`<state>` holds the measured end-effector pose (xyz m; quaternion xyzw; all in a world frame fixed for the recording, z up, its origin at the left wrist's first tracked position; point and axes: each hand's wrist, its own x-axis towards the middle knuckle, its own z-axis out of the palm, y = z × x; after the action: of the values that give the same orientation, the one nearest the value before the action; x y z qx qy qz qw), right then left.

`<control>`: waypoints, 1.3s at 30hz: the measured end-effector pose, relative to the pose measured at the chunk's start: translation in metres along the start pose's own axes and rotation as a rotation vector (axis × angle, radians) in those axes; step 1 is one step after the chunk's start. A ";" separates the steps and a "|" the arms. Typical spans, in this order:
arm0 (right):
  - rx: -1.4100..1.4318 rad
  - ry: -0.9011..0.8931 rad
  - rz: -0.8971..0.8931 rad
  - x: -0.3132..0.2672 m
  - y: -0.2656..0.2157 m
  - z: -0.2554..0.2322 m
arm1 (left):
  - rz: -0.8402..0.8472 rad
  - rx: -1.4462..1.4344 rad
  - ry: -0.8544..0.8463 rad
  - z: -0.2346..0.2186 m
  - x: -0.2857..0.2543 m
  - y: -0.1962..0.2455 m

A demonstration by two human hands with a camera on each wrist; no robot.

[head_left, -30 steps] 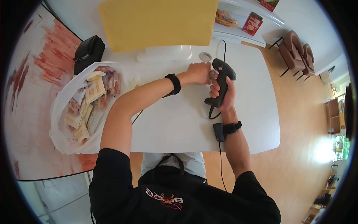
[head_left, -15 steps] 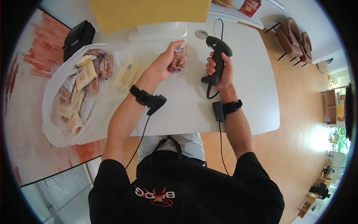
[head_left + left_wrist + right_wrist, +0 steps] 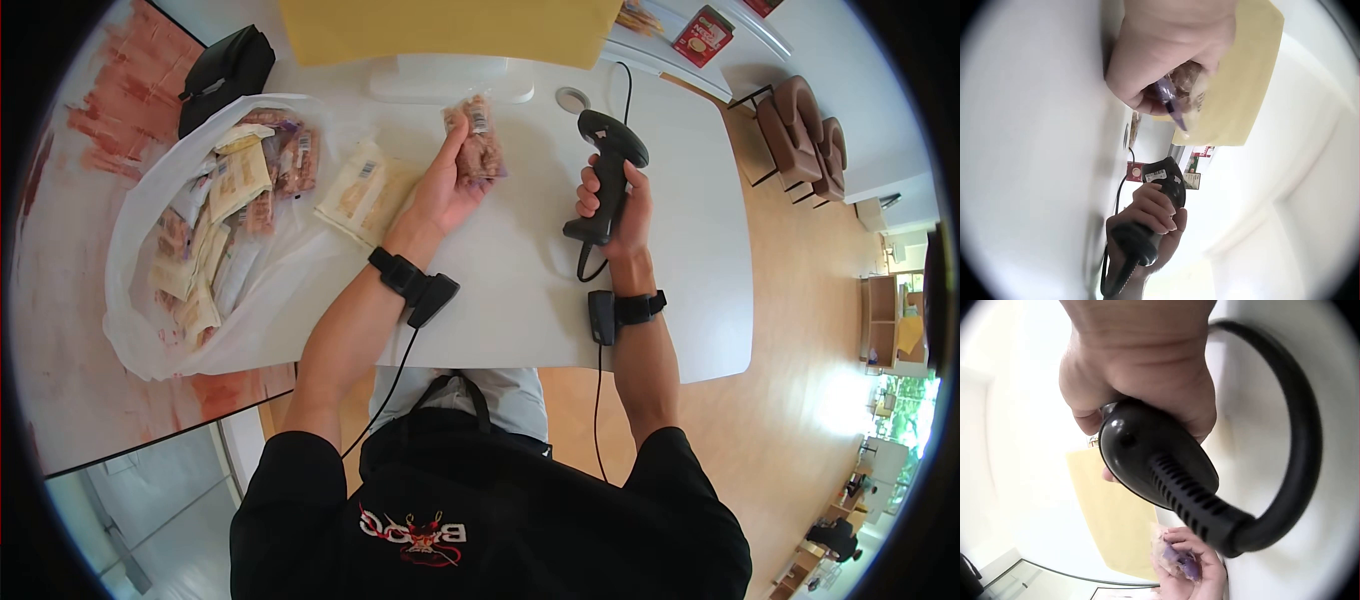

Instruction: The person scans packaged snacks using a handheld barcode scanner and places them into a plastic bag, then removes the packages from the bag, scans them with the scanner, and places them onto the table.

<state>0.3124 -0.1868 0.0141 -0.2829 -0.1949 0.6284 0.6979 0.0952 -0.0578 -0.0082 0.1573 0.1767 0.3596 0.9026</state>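
Observation:
My left hand (image 3: 447, 192) holds a clear packet of brownish pieces (image 3: 481, 150), its barcode label facing up, thumb over its left side. In the left wrist view the same packet (image 3: 1186, 84) shows a purple edge beneath the hand (image 3: 1172, 47). My right hand (image 3: 629, 210) grips the handle of a black handheld scanner (image 3: 606, 185), fingers curled round it; its cord loops below. The right wrist view shows the butt of the scanner (image 3: 1147, 450) under the hand (image 3: 1141, 369). A pale flat packet (image 3: 366, 192) lies on the table beside my left wrist.
A white plastic bag (image 3: 128, 290) full of pale and brownish packets stands at the left. Behind it sits a black case (image 3: 226, 80). A yellow panel (image 3: 450, 30) on a white base (image 3: 395, 82) rises at the back, near a round disc (image 3: 573, 99) and shelves with a red box (image 3: 703, 36).
My left hand has come back from beside the scanner toward the left, turning so the packet shows its label. The scanner remains in my right hand. The head view has shifted.

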 end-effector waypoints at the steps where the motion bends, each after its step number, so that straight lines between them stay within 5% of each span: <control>1: -0.005 0.000 -0.004 -0.001 0.000 0.003 | 0.009 -0.001 -0.004 0.004 -0.002 0.000; 9: -0.020 0.122 0.009 -0.007 0.005 0.045 | 0.224 0.302 -0.045 0.012 -0.002 0.000; 12: -0.081 -0.015 0.026 -0.011 0.007 0.039 | 0.222 0.218 -0.011 0.001 0.004 0.002; 14: -0.174 -0.308 0.172 -0.013 0.003 0.027 | 0.139 0.182 0.003 -0.001 0.004 0.005; 18: -0.293 -0.245 0.186 -0.018 0.005 0.037 | 0.123 0.219 -0.001 0.003 0.003 0.003; 39: 0.088 -0.059 0.235 -0.004 0.004 0.015 | 0.070 0.305 -0.115 0.007 -0.003 0.002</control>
<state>0.2997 -0.1884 0.0235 -0.2543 -0.1532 0.7219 0.6250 0.0946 -0.0596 -0.0006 0.3191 0.1716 0.3501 0.8638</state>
